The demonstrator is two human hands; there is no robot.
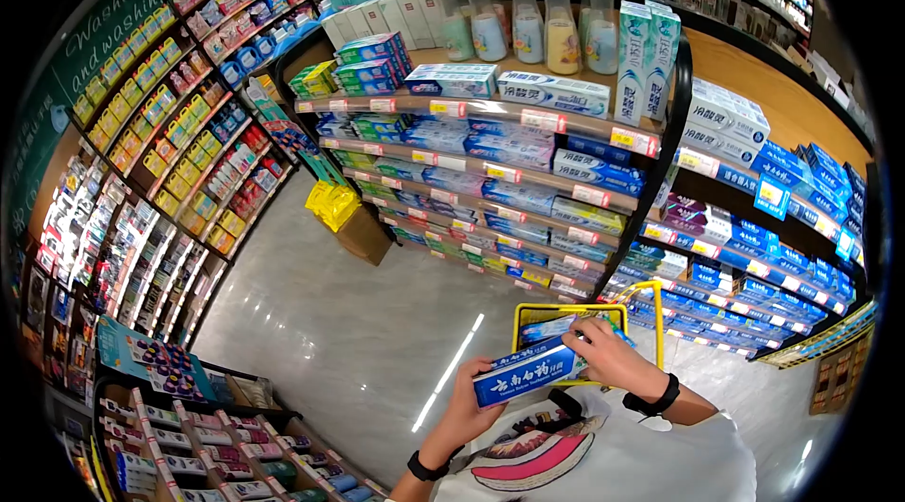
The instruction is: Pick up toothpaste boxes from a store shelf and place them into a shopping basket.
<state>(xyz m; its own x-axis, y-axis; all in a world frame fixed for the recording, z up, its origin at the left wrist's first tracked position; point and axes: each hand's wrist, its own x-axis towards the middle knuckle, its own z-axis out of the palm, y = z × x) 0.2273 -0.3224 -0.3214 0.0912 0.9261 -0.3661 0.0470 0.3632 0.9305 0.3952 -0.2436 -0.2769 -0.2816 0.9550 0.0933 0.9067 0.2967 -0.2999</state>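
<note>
Both hands hold a blue-and-white toothpaste box [524,383] in front of my white shirt. My left hand [475,397] grips its left end, thumb on the upper edge. At the right end, the fingers of my right hand [614,353] are bent over the box's upper corner. The box is tilted, its right end higher in the picture, and large white writing faces up at me. Just beyond it is a yellow-rimmed shopping basket [571,307] with a raised yellow handle [659,325]. Another blue toothpaste box [546,327] shows inside; my hands and the held box hide the rest.
A toothpaste shelf unit [424,155] with price tags stands ahead, plastic jugs [527,28] on top. More boxed toothpaste fills the shelf [763,247] at right. A brown carton [357,230] with yellow packs stands on the grey floor [339,318]. A display rack [219,445] is at lower left.
</note>
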